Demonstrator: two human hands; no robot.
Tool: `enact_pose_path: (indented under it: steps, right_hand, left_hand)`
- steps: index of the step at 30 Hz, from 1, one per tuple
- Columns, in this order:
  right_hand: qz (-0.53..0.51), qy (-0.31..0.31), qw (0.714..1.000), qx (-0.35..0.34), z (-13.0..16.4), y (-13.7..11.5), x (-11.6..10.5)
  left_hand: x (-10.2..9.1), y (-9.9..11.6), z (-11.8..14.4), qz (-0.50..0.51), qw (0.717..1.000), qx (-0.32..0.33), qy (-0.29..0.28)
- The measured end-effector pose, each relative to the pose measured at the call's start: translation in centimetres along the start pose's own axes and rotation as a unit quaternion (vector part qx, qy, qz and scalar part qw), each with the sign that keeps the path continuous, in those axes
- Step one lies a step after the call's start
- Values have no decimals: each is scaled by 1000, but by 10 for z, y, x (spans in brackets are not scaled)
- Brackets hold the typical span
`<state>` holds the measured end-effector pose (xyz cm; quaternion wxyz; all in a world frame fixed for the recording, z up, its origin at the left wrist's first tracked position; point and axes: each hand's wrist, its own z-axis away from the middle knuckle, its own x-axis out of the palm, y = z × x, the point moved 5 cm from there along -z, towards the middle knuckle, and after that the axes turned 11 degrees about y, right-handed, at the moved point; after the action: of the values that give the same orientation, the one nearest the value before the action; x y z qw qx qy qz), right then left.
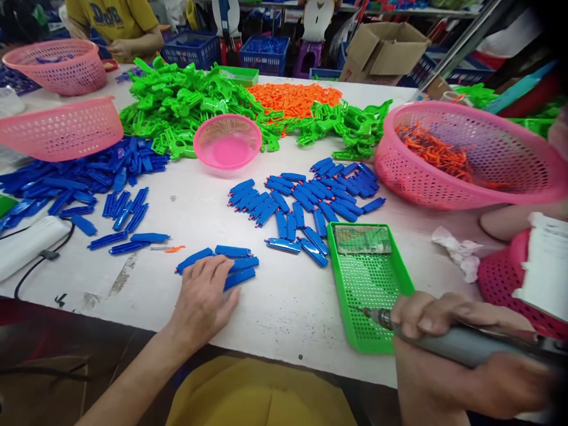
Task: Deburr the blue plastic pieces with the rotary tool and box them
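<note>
Glossy blue plastic pieces (231,263), matt table (288,302)

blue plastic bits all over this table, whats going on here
A person sits at a white table strewn with plastic parts. Their left hand rests flat on a small group of blue pieces, while the right hand grips a grey powered screwdriver, its tip over a green mesh tray. More blue pieces lie in a loose cluster ahead, with heaps of green parts and orange parts beyond, among pink baskets. Another person sits at the far side.
</note>
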<state>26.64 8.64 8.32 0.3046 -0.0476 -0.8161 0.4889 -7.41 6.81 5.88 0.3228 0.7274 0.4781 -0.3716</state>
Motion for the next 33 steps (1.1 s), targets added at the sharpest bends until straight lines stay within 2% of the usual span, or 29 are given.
enact_pose_path:
  steps: [3, 5, 7, 9, 11, 16, 20, 23, 28, 30, 33]
  right_hand:
    - [-4, -17, 999, -37, -10, -1, 6]
    - [-5, -6, 999, -39, -14, 0, 8]
    - [4, 6, 999, -39, -16, 1, 10]
    - [14, 20, 999, -37, -16, 0, 9]
    - [17, 29, 999, -38, -14, -3, 6]
    - [16, 46, 997, -62, -12, -5, -1]
    - [18, 49, 997, -56, -11, 1, 0]
    - [23, 39, 998, -51, -10, 5, 2]
    - [25, 38, 997, -59, -11, 9, 2]
    - [31, 40, 997, -57, -11, 10, 2]
    - [32, 40, 997, -52, -10, 12, 1]
  left_hand:
    - [25, 30, -35, 34, 999, 35, -21]
    - [51, 48, -61, 42, 997, 58, -43]
    - [79, 58, -81, 39, 993, 63, -91]
    - [101, 63, -89, 29, 987, 59, -150]
    - [110, 65, -85, 22, 981, 55, -183]
    - [96, 75, -44, 42, 986, 45, -155]
    - [75, 98, -7, 109, 988, 41, -101]
    - [60, 118, 10, 181, 980, 26, -80]
    - [46, 142, 15, 328, 938, 23, -111]
    - [43, 142, 12, 364, 925, 16, -105]
    - [42, 133, 7, 365, 929, -1, -66]
